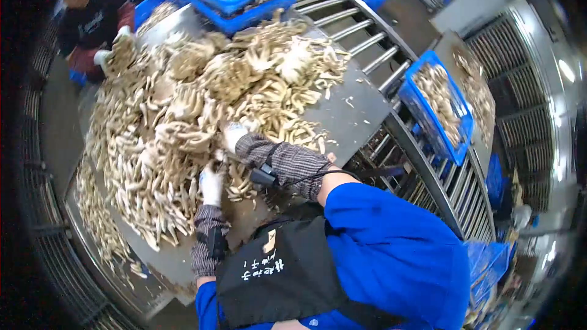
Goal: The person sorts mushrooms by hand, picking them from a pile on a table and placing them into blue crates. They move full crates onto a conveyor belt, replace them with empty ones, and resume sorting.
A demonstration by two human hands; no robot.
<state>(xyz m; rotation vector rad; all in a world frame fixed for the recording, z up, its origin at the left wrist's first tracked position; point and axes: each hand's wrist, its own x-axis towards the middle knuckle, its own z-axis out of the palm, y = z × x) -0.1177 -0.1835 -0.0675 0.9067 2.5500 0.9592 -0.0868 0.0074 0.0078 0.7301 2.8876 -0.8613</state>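
Observation:
A large heap of pale, long-stemmed mushrooms (177,140) covers the metal table in front of me. My left hand (211,184), in a white glove, is at the near edge of the heap with its fingers closed on mushrooms. Just above and to the right, my right hand (233,136), also in a white glove, curls its fingers into a brownish mushroom clump. Mushrooms partly hide the fingertips of both hands. Striped sleeve covers reach up both forearms, and a dark device (264,176) sits at the right wrist.
Stacked blue crates (235,6) of mushrooms stand at the far side. A roller conveyor (373,49) runs along the right, carrying another filled blue crate (461,146). At the far left, a co-worker (92,21) in white gloves handles a mushroom clump. Racks line the right wall.

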